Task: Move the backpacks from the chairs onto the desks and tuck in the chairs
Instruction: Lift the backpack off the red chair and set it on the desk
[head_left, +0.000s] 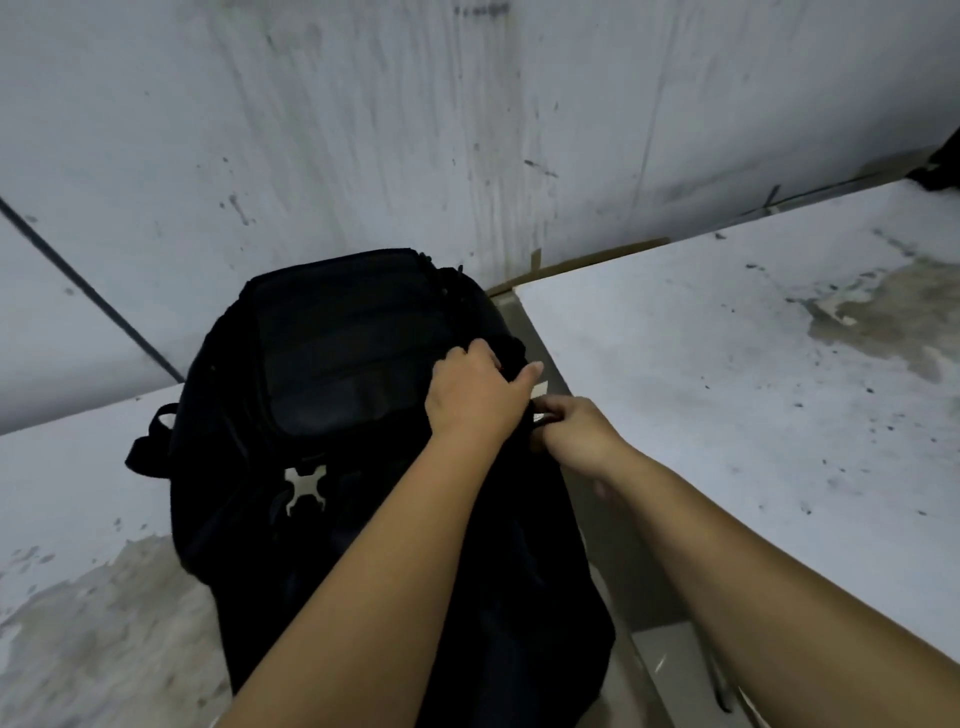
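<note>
A large black backpack (332, 415) with a small silver X-shaped emblem lies on the left white desk (78, 519), its right side hanging over the gap between two desks. My left hand (478, 395) grips the backpack's right edge, fingers curled over the fabric. Just to its right, my right hand (576, 431) pinches a strap or tag on the same edge. No chair is in view.
A second white, stained desk (753, 389) stands to the right across a narrow gap. A scuffed white wall (415, 130) runs behind both desks. A dark object (940, 166) sits at the far right corner.
</note>
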